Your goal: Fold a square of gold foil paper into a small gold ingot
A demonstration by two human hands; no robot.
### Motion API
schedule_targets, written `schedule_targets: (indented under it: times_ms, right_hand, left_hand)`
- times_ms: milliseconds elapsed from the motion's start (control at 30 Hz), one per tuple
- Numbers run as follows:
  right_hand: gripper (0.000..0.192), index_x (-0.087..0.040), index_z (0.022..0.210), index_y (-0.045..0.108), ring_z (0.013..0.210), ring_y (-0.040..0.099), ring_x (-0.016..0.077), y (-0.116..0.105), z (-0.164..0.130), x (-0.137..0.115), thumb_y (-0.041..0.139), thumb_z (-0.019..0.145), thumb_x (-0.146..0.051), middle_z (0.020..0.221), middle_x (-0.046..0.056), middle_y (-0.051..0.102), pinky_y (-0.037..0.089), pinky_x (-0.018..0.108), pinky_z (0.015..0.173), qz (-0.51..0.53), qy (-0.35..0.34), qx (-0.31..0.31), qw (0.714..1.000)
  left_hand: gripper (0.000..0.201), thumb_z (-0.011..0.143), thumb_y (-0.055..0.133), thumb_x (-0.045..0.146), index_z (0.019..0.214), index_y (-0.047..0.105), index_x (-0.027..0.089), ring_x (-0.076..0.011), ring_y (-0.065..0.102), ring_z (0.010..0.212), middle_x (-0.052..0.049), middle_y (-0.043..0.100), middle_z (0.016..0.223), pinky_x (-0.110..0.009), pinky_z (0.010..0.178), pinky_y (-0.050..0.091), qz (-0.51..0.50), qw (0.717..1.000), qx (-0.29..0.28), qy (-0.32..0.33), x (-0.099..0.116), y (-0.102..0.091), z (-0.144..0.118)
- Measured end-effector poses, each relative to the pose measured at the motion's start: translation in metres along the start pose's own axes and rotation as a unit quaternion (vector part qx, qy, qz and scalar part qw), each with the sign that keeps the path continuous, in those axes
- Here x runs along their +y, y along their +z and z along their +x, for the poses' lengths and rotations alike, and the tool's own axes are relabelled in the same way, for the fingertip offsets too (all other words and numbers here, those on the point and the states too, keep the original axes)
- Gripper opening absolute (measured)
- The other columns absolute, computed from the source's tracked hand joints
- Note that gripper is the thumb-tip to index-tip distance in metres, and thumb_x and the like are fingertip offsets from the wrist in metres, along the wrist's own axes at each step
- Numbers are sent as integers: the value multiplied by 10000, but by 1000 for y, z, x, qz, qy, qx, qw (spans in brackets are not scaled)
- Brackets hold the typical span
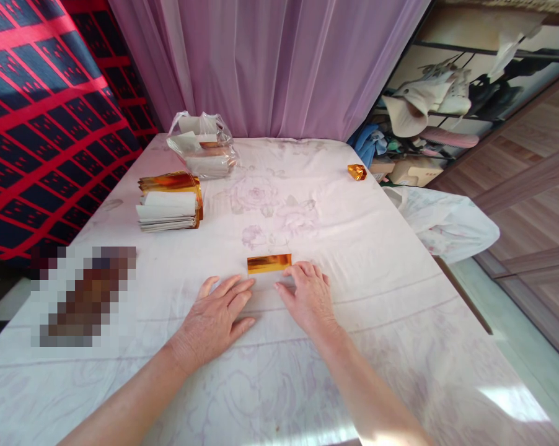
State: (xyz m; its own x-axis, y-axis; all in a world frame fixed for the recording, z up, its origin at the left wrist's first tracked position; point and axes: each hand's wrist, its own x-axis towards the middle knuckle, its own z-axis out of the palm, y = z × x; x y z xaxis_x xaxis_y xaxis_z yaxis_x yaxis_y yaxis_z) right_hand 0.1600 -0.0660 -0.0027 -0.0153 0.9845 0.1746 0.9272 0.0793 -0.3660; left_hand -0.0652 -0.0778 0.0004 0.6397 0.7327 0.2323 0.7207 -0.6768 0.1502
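Observation:
A narrow strip of shiny gold foil paper (269,263) lies flat on the patterned tablecloth in front of me. My left hand (218,319) rests palm down with its fingers spread, the fingertips close to the strip's lower left corner. My right hand (310,298) bends over the other end, a fingertip at the lower right corner and the thumb held apart below it. Neither hand has anything in its grip. Farther off to the left sits a stack of gold and white paper sheets (168,212). A small folded gold piece (356,172) stands near the table's right edge.
A clear plastic bag (204,145) of papers lies at the far left of the table (391,347). A pixelated patch (87,297) hides something on the left. Purple curtains (270,68) hang behind; a shelf with shoes and a cap (407,114) and a white bag (451,223) are right.

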Motion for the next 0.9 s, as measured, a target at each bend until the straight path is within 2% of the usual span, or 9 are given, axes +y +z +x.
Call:
schedule_targets:
  times_ms: [133, 300, 400, 500, 633, 900]
  right_hand:
    - [45, -247, 879, 663, 951, 576, 232, 1, 1, 19, 654, 837, -234, 999, 36, 667, 365, 355, 792, 46, -22, 6, 999]
    - [95, -250, 836, 675, 935, 590, 211, 4, 1, 33, 602, 840, -190, 978, 26, 670, 373, 348, 799, 97, -47, 24, 994]
    - [99, -251, 839, 678, 932, 590, 209, 5, 1, 33, 597, 844, -194, 980, 25, 669, 376, 348, 800, 98, -51, 33, 993]
    - [97, -251, 837, 679, 930, 588, 210, 4, 1, 32, 600, 848, -196, 985, 26, 670, 374, 348, 797, 94, -53, 33, 994]
    - [80, -252, 838, 677, 938, 586, 215, 4, 0, 32, 618, 850, -199, 999, 25, 672, 366, 349, 789, 96, -54, 30, 994]
    - [78, -251, 827, 672, 933, 578, 209, 3, 0, 31, 623, 853, -196, 992, 20, 671, 364, 342, 791, 94, -55, 33, 993]
  left_hand:
    - [340, 993, 427, 452, 1146, 613, 213, -241, 501, 1283, -39, 603, 1388, -470, 1086, 264, 3, 1000, 3, -2, 0, 0, -1]
    - [362, 989, 437, 460, 1170, 628, 212, -249, 527, 1243, -56, 631, 1342, -484, 1080, 279, 23, 1000, 7, -1, 5, -2, 3]
    - [406, 968, 478, 493, 1243, 617, 228, -270, 542, 1202, -75, 656, 1269, -507, 1068, 293, 47, 999, 6, 0, 16, -3, 13]
    - [498, 915, 534, 572, 1294, 607, 258, -288, 550, 1167, -98, 656, 1210, -524, 1063, 309, 64, 997, 4, -32, 30, -2, 25]
    - [598, 878, 540, 640, 1298, 607, 220, -301, 513, 1220, -125, 613, 1276, -538, 1087, 289, 46, 998, -1, -49, 45, 4, 37]
    - [627, 911, 453, 659, 1333, 574, 211, -293, 487, 1258, -120, 583, 1345, -543, 1094, 268, 36, 998, -22, -44, 46, 10, 33]
